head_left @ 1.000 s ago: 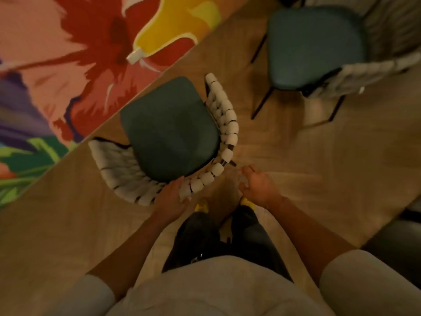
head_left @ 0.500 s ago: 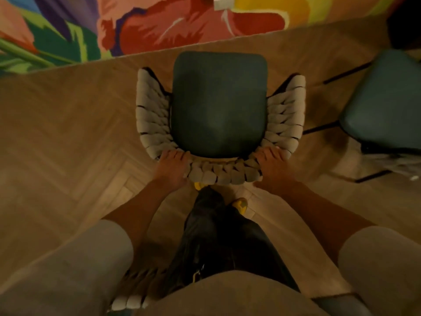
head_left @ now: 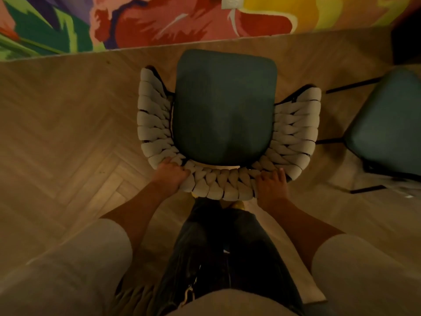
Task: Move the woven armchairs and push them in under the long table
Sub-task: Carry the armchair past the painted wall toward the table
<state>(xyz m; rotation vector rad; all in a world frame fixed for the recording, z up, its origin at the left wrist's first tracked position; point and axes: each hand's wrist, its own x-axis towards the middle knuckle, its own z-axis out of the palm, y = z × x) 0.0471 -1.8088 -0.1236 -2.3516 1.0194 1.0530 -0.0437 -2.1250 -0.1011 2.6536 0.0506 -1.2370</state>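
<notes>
A woven armchair point(head_left: 224, 110) with a dark green seat and a pale braided back stands on the wooden floor right in front of me, seat facing away. My left hand point(head_left: 171, 174) grips the back's left corner, fingers curled over the weave. On the back's right corner my right hand point(head_left: 272, 182) holds the rim, fingers wrapped on it. A second armchair point(head_left: 387, 131) with the same green seat stands at the right edge, partly cut off. The long table is not in view.
A bright floral rug point(head_left: 159, 21) lies along the far side, its edge just beyond the chair's front. Herringbone wooden floor point(head_left: 68, 133) spreads to the left. A dark object point(head_left: 407, 44) sits at the top right corner. My legs stand directly behind the chair.
The chair has turned from an angle to face squarely away from me. My right hand, free a second ago, now holds the back's right corner; my left hand kept its grip.
</notes>
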